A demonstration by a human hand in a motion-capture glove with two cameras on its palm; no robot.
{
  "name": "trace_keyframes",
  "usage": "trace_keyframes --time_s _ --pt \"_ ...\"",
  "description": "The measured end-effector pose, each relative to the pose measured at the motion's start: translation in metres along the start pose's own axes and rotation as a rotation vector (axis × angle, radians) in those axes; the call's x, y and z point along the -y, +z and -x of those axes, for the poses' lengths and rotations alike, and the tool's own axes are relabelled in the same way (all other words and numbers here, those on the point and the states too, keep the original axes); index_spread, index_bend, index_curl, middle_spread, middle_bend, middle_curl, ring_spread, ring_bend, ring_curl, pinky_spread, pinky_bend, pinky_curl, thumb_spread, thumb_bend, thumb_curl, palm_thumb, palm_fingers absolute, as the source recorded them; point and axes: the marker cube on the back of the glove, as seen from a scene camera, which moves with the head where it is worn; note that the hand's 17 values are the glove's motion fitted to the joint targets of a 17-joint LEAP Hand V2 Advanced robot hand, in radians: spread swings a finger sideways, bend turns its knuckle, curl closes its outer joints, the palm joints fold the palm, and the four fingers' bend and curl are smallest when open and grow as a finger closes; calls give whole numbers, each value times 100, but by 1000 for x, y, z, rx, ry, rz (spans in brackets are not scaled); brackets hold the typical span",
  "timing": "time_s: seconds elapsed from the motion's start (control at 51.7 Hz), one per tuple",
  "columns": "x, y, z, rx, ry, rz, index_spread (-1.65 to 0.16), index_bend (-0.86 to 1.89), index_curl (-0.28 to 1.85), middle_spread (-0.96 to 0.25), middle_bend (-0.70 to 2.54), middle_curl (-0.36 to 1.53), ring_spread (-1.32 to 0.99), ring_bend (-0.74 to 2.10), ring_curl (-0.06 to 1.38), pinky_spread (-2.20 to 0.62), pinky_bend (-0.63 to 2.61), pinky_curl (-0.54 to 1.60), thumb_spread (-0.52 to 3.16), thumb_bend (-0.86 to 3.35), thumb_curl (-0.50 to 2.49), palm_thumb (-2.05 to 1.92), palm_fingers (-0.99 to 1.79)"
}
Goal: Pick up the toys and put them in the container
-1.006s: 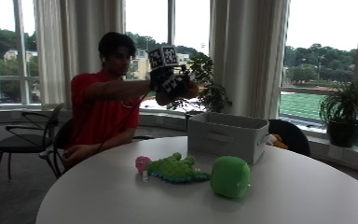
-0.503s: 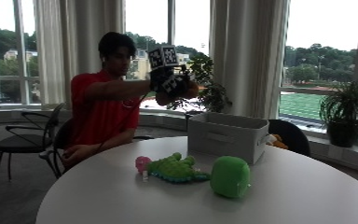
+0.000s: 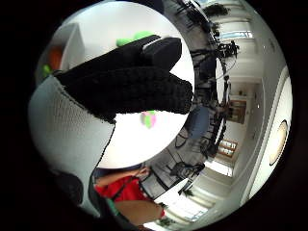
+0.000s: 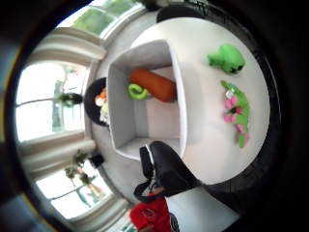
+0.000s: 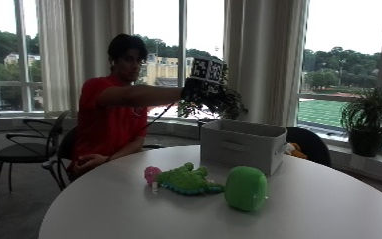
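nearest on the round white tabletop (image 5: 323, 209) sits a plain rounded green plush toy (image 5: 245, 188), and just beside it lies a green dinosaur plush (image 5: 186, 180) with pink feet and spots and a small white tag, the tag too small to read. no writing or brand can be made out on either toy. behind them stands the container (image 5: 242, 145), a pale grey fabric box with a slot handle in its side, unmarked as far as can be told. the thumb side palm view looks down into it: an orange plush (image 4: 153, 85) lies on its floor, touching a curled green piece (image 4: 136, 92). another small orange and white plush (image 5: 296, 149) shows just past the container's far corner. the person in a red shirt sits behind the tabletop with the arm stretched out, the gloved right hand (image 5: 194, 90) raised well above the container's near end. its black fingers (image 3: 130, 86) lie straight and relaxed, grasping nothing. the bare hand (image 5: 88, 162) rests by the tabletop's edge.
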Motion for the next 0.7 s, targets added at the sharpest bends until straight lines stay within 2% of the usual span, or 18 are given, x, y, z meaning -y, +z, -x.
trace_keyframes --time_s 0.309,0.522,0.696 --pt "-23 58 -111 24 121 119 -26 5 8 1 14 36 4 35 28 12 138 36 103 -3 40 -1 -27" --pt "-21 87 -169 74 188 90 -25 2 7 2 13 32 5 28 28 13 141 36 102 -3 37 -1 -32" --pt "-21 107 -186 92 218 112 -26 2 6 2 13 29 5 26 28 13 141 36 102 -3 36 -1 -30"
